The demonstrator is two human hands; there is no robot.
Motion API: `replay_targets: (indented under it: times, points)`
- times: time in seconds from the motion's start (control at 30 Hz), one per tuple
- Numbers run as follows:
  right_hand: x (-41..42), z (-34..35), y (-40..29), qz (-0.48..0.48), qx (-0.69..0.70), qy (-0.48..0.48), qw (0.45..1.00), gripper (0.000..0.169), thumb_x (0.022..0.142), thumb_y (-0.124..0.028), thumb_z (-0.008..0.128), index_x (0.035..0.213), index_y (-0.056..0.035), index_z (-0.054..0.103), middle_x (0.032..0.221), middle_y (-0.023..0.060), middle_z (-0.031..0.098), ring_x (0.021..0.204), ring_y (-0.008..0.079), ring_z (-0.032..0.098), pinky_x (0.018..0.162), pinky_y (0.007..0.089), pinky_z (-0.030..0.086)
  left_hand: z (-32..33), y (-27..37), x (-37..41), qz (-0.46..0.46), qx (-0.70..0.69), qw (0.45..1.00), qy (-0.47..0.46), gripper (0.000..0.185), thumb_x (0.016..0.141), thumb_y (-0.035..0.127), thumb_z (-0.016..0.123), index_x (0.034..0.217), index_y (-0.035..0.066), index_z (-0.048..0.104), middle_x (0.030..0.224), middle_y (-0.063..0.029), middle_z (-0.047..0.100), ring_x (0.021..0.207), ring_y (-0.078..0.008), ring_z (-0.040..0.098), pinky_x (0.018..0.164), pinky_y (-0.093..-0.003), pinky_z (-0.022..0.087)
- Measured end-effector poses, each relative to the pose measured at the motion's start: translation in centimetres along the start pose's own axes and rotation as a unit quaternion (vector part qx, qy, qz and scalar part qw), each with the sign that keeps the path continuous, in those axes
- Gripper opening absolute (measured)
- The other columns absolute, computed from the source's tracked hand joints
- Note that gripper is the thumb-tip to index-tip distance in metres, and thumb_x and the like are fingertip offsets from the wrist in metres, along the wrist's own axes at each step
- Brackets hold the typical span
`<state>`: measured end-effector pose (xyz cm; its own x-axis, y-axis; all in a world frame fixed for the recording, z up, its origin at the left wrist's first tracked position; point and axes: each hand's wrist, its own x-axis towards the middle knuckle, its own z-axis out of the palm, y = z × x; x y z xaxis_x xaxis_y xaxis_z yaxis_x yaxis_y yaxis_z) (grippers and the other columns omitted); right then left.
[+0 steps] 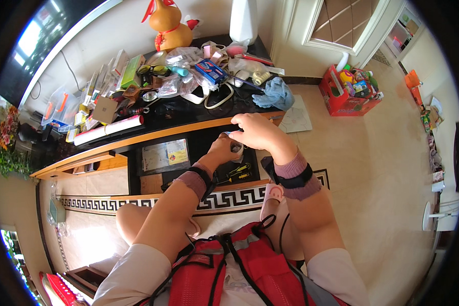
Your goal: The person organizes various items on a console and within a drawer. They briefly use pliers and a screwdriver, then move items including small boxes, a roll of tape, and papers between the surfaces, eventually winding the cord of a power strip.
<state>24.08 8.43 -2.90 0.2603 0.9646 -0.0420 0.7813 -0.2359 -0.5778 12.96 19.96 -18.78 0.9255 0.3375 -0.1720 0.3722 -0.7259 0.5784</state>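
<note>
Over an open black drawer (199,137) my left hand (222,148) is closed around a small round container (236,147) whose contents show at its top. My right hand (250,131) is just above and beside it, fingers bent; whether its fingertips hold anything cannot be told. Below my hands, yellow-and-black screwdrivers (240,172) lie in the drawer. Papers in a clear sleeve (165,155) lie at the drawer's left side, with a brown flat piece (151,184) nearer me.
The cabinet top (168,111) is crowded with boxes, plastic bags, a blue cloth (276,94), a rolled paper (109,130) and a gourd (172,32). A red box of goods (348,91) stands on the floor at right. The drawer front's wooden edge (229,186) runs near my legs.
</note>
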Motion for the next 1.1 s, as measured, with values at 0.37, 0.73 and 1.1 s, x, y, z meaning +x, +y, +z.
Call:
replay_targets:
  times: [0.37,0.73,1.1]
  points:
    - [-0.4,-1.8,0.5,-0.010,-0.026,-0.013,1.000,0.040,0.081,-0.024,0.064,0.110,0.0037,0.059,0.100,0.0249,0.064,0.097,0.0384,0.060,0.084,0.0426,0.048,11.2,-7.4,6.0,0.104,-0.049,0.993,-0.024,0.086,0.061,0.031,0.079,0.135,0.009,0.041,0.134,-0.0208,0.044,0.122,-0.0350,0.045,0.102,-0.0407,0.039]
    - [0.3,-2.3,2.0,0.006,0.036,0.078,0.996,0.040,0.079,-0.022,0.068,0.108,0.0034,0.060,0.097,0.0228,0.066,0.090,0.0346,0.064,0.076,0.0374,0.050,-1.7,0.7,3.7,0.108,-0.032,0.983,-0.146,0.058,0.078,0.040,0.066,0.122,0.003,0.054,0.115,-0.0212,0.060,0.107,-0.0361,0.056,0.090,-0.0410,0.045]
    - [2.0,-2.4,3.5,0.023,0.036,0.223,0.974,0.036,0.076,-0.023,0.068,0.103,0.0015,0.062,0.096,0.0234,0.064,0.093,0.0387,0.061,0.080,0.0440,0.049,-14.4,6.2,1.3,0.051,-0.246,0.960,0.125,0.023,0.080,0.015,0.067,0.097,-0.001,0.064,0.079,-0.0093,0.068,0.072,-0.0135,0.065,0.066,-0.0282,0.051]
